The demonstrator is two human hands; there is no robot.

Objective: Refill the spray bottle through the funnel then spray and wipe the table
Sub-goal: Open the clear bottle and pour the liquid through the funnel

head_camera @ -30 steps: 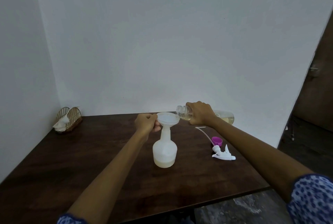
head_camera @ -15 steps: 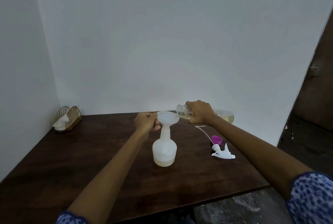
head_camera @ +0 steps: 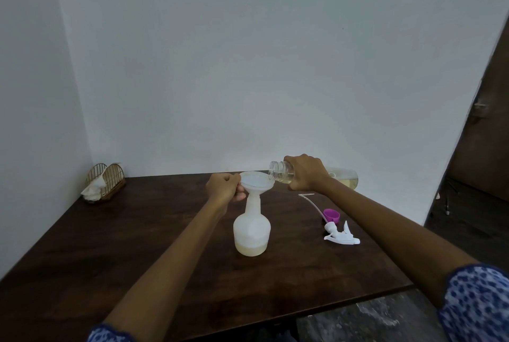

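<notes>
Funnel (head_camera: 256, 182) seated in white spray bottle (head_camera: 251, 228) at counter (head_camera: 137, 231) centre, rim pinched by left hand (head_camera: 223, 187) fingers | clear refill bottle (head_camera: 283, 172) held near-horizontal in curled right hand (head_camera: 305, 172) fingers, mouth just above funnel | trigger sprayer head (head_camera: 340, 234) and purple cap (head_camera: 331, 215) laid toward right edge | napkin holder (head_camera: 106, 183) at far-left corner

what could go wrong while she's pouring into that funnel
1. The clear bottle, held by the right hand, has its mouth at the funnel rim, so liquid may miss and spill onto the table.
2. The funnel sits loosely in the spray bottle; only the left hand steadies it, so it could tip.
</notes>
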